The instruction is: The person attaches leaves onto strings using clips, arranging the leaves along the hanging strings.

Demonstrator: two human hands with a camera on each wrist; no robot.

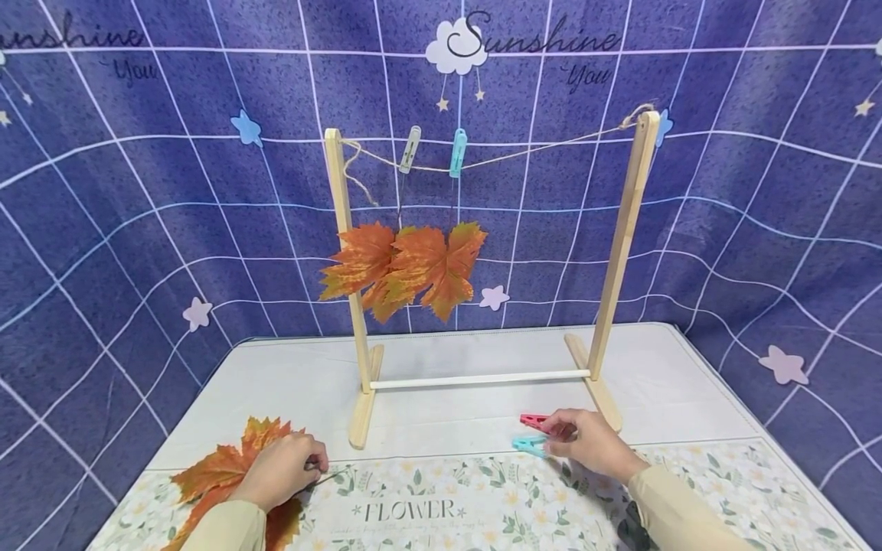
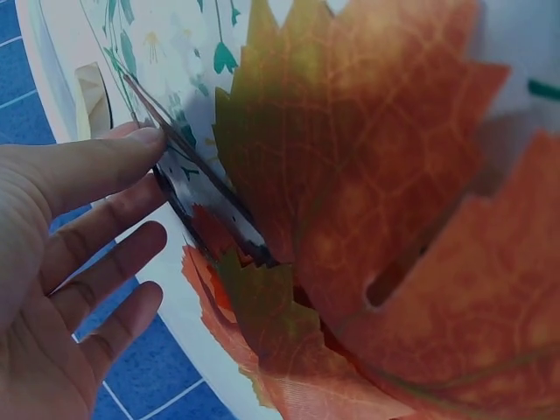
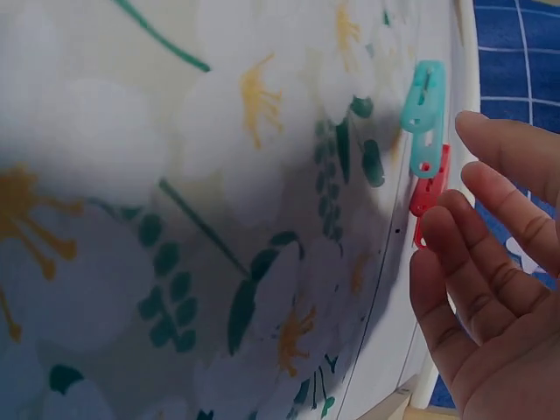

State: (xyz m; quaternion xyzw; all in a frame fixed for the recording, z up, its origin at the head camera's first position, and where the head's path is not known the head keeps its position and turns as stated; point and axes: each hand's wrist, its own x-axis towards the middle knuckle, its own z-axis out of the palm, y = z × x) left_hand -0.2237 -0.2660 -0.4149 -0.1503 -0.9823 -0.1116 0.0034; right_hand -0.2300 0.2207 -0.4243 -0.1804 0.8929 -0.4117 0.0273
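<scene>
At the lower left, my left hand is over a few orange maple leaves. In the left wrist view its thumb and forefinger pinch a thin dark leaf stem, while the other fingers are spread apart. My right hand reaches in from the right beside two clothespins, one red and one turquoise. The right wrist view shows its fingers loosely bent with nothing between them, their tips close to the turquoise clothespin and the red clothespin.
Behind the hands stands a wooden frame with a string between its posts. A grey clothespin and a turquoise one hold two maple leaves on it. A floral mat covers the table's front.
</scene>
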